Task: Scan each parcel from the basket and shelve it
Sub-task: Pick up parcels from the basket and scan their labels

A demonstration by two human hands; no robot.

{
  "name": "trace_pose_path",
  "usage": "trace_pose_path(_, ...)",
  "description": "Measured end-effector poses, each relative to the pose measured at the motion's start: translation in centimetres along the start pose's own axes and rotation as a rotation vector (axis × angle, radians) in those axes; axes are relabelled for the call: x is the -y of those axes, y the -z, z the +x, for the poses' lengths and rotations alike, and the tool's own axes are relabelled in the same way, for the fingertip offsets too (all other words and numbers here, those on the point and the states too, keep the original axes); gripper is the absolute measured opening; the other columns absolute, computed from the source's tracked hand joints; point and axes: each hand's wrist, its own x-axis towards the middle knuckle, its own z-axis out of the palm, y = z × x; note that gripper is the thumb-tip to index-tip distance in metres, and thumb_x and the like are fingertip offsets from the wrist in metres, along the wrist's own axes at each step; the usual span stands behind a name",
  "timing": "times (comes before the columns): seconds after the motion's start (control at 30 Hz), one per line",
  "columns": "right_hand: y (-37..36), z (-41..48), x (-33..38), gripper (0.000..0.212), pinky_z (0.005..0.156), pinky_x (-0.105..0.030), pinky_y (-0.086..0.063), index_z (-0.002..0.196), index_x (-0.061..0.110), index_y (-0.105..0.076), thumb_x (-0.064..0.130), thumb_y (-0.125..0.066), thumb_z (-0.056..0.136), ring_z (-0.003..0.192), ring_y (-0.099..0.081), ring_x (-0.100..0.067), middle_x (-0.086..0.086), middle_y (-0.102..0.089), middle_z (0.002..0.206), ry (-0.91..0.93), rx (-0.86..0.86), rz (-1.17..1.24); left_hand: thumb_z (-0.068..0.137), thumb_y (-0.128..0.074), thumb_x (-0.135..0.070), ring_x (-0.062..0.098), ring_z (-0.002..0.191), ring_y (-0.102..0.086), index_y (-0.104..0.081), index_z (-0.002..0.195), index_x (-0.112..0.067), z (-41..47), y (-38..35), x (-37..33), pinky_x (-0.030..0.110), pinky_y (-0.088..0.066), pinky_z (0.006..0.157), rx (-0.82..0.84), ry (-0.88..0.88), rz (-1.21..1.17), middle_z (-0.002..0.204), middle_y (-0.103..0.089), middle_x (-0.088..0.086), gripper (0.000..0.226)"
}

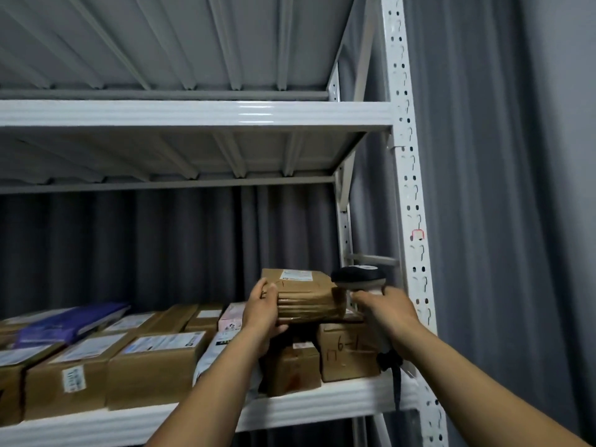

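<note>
My left hand (263,312) grips the left end of a brown cardboard parcel (306,296) with a white label on top. The parcel sits on top of other boxes at the right end of the white metal shelf (322,406). My right hand (385,309) holds a black-and-white handheld scanner (358,279) just right of the parcel, its head level with the parcel's top. A dark cord hangs down from the scanner's handle. The basket is out of sight.
Several brown boxes (154,366) and a purple mailer (71,324) fill the shelf to the left. A box marked "6-1" (348,351) lies under the held parcel. The perforated white upright (416,253) stands to the right, with a grey curtain (500,221) behind. An upper shelf (193,112) is overhead.
</note>
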Motion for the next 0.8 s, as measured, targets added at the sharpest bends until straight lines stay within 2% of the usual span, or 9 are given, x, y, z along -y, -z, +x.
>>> trace_pose_path(0.1, -0.5, 1.4, -0.9, 0.030, 0.086, -0.043, -0.055, 0.099, 0.014, -0.069, 0.036, -0.072, 0.081, 0.091, -0.065, -0.025, -0.007, -0.071, 0.095, -0.014, 0.005, 0.001, 0.094, -0.057, -0.037, 0.025, 0.111, -0.053, -0.042, 0.134, -0.041, 1.7, 0.8, 1.9, 0.045, -0.055, 0.089, 0.062, -0.206, 0.430, 0.137, -0.046, 0.008, 0.043)
trace_pose_path(0.17, -0.9, 2.3, -1.5, 0.028, 0.088, -0.044, -0.055, 0.099, 0.014, -0.070, 0.035, -0.073, 0.081, 0.092, -0.066, -0.024, -0.006, -0.071, 0.095, -0.022, 0.033, 0.000, 0.082, -0.072, -0.039, 0.027, 0.122, -0.049, -0.040, 0.134, -0.042, 2.4, 1.7, 2.5, 0.035, -0.044, 0.104, 0.107, -0.338, 0.753, 0.148, -0.033, 0.010, 0.061)
trace_pose_path(0.2, -1.0, 2.6, -1.7, 0.028, 0.088, -0.044, -0.055, 0.099, 0.014, -0.070, 0.035, -0.074, 0.081, 0.092, -0.066, -0.024, -0.006, -0.072, 0.096, -0.024, 0.038, 0.000, 0.078, -0.077, -0.038, 0.027, 0.128, -0.045, -0.038, 0.137, -0.038, 2.6, 2.1, 2.4, 0.031, -0.038, 0.106, 0.125, -0.389, 0.868, 0.153, -0.024, 0.009, 0.071)
trace_pose_path(0.27, -1.2, 3.2, -2.2, 0.029, 0.087, -0.041, -0.055, 0.101, 0.014, -0.070, 0.034, -0.074, 0.081, 0.093, -0.066, -0.024, -0.005, -0.072, 0.096, -0.023, 0.045, 0.015, 0.075, -0.080, -0.036, 0.026, 0.134, -0.040, -0.035, 0.141, -0.033, 3.0, 2.4, 2.3, 0.029, -0.036, 0.105, 0.138, -0.467, 1.028, 0.158, -0.012, 0.005, 0.080)
trace_pose_path(0.37, -1.5, 3.8, -2.9, 0.029, 0.082, -0.037, -0.054, 0.102, 0.014, -0.068, 0.035, -0.073, 0.082, 0.093, -0.065, -0.024, -0.006, -0.071, 0.097, -0.047, 0.066, 0.047, 0.080, -0.074, -0.034, 0.021, 0.128, -0.047, -0.031, 0.143, -0.031, 3.4, 2.5, 2.1, 0.029, -0.041, 0.099, 0.154, -0.608, 1.207, 0.157, -0.015, -0.004, 0.077)
trace_pose_path(0.47, -1.6, 4.5, -3.5, 0.028, 0.078, -0.035, -0.053, 0.097, 0.013, -0.070, 0.034, -0.075, 0.079, 0.089, -0.067, -0.024, -0.007, -0.072, 0.093, -0.057, 0.025, 0.066, 0.083, -0.069, -0.035, 0.021, 0.116, -0.056, -0.028, 0.146, -0.028, 4.3, 2.2, 2.2, 0.031, -0.049, 0.092, 0.157, -0.684, 1.287, 0.152, -0.028, -0.005, 0.075)
trace_pose_path(0.57, -1.4, 4.9, -3.3, 0.025, 0.073, -0.033, -0.051, 0.089, 0.011, -0.070, 0.032, -0.077, 0.078, 0.085, -0.066, -0.024, -0.007, -0.072, 0.089, -0.060, -0.050, 0.081, 0.084, -0.067, -0.031, 0.024, 0.115, -0.057, -0.027, 0.147, -0.026, 5.3, 2.0, 1.8, 0.035, -0.050, 0.093, 0.127, -0.723, 1.317, 0.152, -0.030, -0.004, 0.074)
trace_pose_path(0.67, -0.7, 5.3, -3.5, 0.025, 0.068, -0.031, -0.045, 0.092, 0.011, -0.068, 0.033, -0.074, 0.081, 0.086, -0.063, -0.024, -0.008, -0.069, 0.090, -0.065, -0.096, 0.057, 0.086, -0.066, -0.025, 0.028, 0.118, -0.054, -0.029, 0.147, -0.024, 6.9, 0.9, 2.0, 0.039, -0.049, 0.096, 0.122, -0.700, 1.341, 0.152, -0.028, -0.002, 0.071)
trace_pose_path(0.8, -0.1, 5.5, -4.2, 0.030, 0.067, -0.031, -0.042, 0.098, 0.008, -0.066, 0.033, -0.071, 0.083, 0.089, -0.061, -0.028, -0.012, -0.067, 0.097, -0.111, -0.137, 0.036, 0.085, -0.067, -0.019, 0.031, 0.117, -0.055, -0.034, 0.142, -0.024, 8.7, -0.6, 2.8, 0.041, -0.048, 0.098, 0.107, -0.636, 1.262, 0.151, -0.030, -0.002, 0.066)
